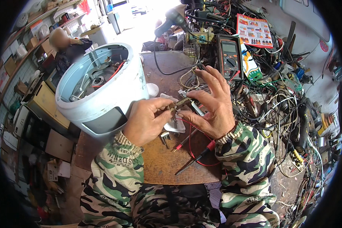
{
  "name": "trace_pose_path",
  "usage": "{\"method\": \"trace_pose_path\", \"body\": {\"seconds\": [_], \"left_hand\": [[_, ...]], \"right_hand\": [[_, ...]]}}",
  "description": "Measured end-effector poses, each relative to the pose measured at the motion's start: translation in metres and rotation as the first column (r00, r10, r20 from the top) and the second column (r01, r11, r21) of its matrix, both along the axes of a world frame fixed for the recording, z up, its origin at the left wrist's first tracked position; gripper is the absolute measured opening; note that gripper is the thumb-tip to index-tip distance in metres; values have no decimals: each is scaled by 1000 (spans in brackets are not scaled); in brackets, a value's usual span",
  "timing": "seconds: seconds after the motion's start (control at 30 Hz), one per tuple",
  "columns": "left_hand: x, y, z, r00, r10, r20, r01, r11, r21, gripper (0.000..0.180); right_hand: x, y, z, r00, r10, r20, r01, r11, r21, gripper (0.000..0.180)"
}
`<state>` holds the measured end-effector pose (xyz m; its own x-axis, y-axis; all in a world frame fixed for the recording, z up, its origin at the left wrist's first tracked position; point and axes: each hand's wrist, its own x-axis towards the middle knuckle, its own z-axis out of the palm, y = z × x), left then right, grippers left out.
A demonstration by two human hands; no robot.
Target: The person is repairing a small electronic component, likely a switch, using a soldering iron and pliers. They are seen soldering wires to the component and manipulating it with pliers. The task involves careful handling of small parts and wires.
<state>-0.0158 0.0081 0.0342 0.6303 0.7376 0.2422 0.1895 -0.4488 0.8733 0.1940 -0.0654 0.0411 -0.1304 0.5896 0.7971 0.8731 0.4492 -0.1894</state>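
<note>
Over the wooden table my left hand (147,121) pinches a small, narrow brownish metal part (183,102) between thumb and fingertips. My right hand (213,108) has its index fingertip against the part's other end, with the thumb just below and the remaining fingers raised. What exactly the part is cannot be made out. Beneath the hands lies a whitish plastic tray (175,126). Close by on the wood are a small metal piece (165,137), a red test probe (186,140) and a red-and-black probe (197,157) with a red lead.
A large white drum-shaped appliance housing (102,110), open at its top, stands at the left. A multimeter (230,57) leans against tangled cables (269,110) and parts along the right. A person (70,49) is beyond the housing, near cluttered shelves (30,30).
</note>
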Motion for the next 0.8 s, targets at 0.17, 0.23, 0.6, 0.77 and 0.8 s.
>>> {"method": "trace_pose_path", "body": {"seconds": [0.17, 0.23, 0.6, 0.77, 0.8], "left_hand": [[2, -4, -1, 1000, 3, -31, 0, 997, 74, 25], [2, -1, -6, 1000, 12, -25, -10, 997, 79, 25], [2, -2, -6, 998, 51, -40, -44, 989, 144, 25], [3, -1, -7, 998, 56, -35, -52, 991, 119, 25], [2, -1, -7, 998, 54, -34, -49, 991, 125, 25]], "right_hand": [[-9, 4, -6, 989, -133, 66, 131, 991, 26, 39], [-9, 5, -8, 989, -133, 71, 132, 991, 24, 37], [-10, 0, -3, 997, -63, 45, 64, 998, -14, 31], [-9, 0, -4, 997, -61, 49, 63, 997, -35, 29], [-9, 0, -3, 997, -67, 44, 68, 997, -26, 29]]}}
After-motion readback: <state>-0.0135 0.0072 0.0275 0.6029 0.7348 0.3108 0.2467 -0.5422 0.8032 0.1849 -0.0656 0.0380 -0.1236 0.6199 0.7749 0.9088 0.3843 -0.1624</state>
